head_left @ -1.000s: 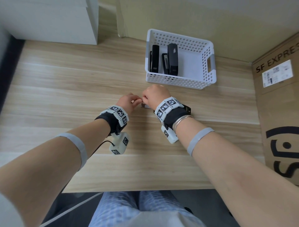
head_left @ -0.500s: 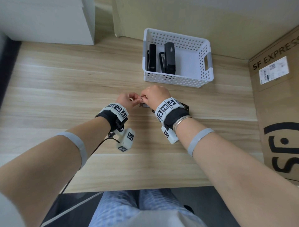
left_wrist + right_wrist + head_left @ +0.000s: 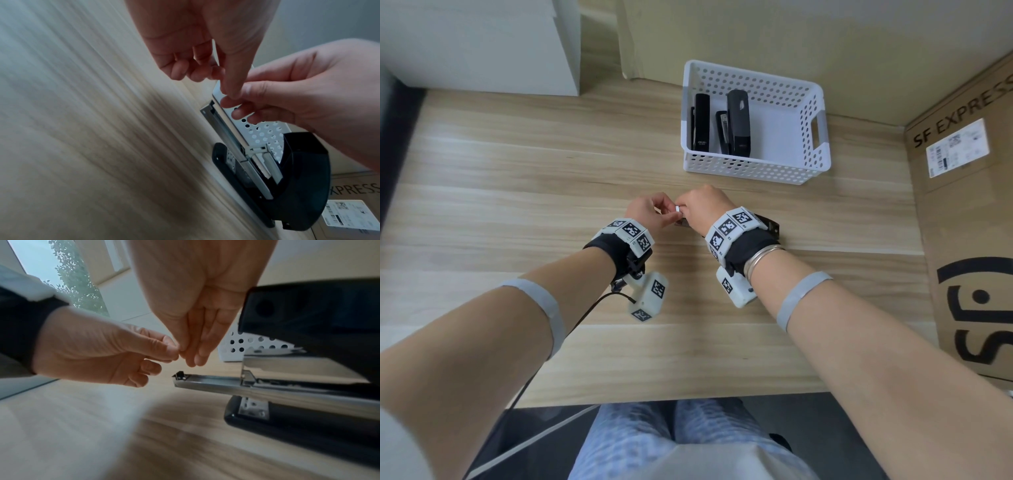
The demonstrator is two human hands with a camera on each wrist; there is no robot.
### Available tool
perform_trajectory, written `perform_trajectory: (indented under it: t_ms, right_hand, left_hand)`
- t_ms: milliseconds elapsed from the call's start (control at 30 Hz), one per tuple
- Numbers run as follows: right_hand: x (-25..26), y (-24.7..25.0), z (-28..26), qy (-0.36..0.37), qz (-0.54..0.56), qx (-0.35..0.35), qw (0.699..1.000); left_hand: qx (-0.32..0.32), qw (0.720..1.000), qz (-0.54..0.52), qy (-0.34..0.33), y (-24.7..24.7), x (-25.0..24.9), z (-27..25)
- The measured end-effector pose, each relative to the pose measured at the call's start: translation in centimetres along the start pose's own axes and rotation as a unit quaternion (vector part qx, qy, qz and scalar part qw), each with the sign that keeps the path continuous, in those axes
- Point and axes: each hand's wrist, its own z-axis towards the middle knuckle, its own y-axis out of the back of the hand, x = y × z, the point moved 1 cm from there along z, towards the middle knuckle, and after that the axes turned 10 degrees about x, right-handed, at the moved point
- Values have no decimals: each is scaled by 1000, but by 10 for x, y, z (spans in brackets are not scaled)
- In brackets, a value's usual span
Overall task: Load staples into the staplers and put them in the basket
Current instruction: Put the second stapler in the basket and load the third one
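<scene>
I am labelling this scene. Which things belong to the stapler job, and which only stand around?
Job:
open stapler
staple strip, pinched by left hand and right hand
white basket
two staplers inside

Around:
SF Express carton
white cabinet

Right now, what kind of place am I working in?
Probably an office or mailroom desk: a wooden desktop, a white basket holding black staplers, and an SF Express shipping carton beside it.
</scene>
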Motion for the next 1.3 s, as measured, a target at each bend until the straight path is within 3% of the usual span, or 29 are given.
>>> perform_trajectory:
  t_ms: [433, 800, 1067, 1300]
  right_hand:
    - [-3, -1, -6, 4, 30, -3, 1000]
    - [-5, -5, -9, -39, 99, -68, 992]
    - [1, -12, -7, -51, 14, -64, 997]
    - [7, -19, -2, -47, -19, -84, 995]
  left_hand:
    - [-17, 1000, 10, -2, -2, 4, -1]
    - [-15, 1000, -2, 21, -3, 3, -2]
    - [-37, 999, 18, 33, -3, 9, -4]
    - [-16, 998, 18, 55, -4, 18, -4]
